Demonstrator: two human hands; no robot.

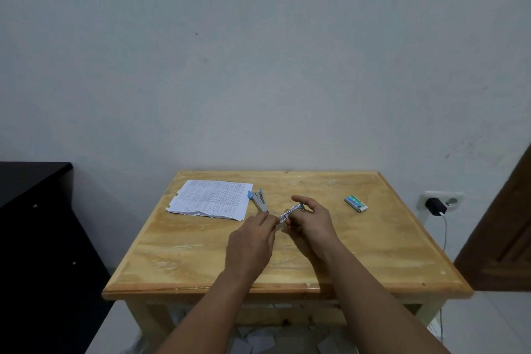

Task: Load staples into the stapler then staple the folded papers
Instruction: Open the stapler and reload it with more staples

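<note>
Hands meet over the middle of the pale wooden table, both bare forearms reaching in from the near edge. The left hand has its fingers curled, pinching the near end of a small silver metal piece, and the right hand grips the far end of that same piece, thumb stretched out above it. Whether this piece is a strip of staples or the stapler's pulled-out metal track is too small to tell. Just behind the left hand lies the silver stapler with blue plastic ends, opened wide and flat on the table. Its far end sits just beside the right edge of the printed white papers, which lie toward the far left of the tabletop with a ragged near edge. Well apart, on the right side, rests a small green and white staple box. Behind the table, a black charger sits in a white wall socket.
</note>
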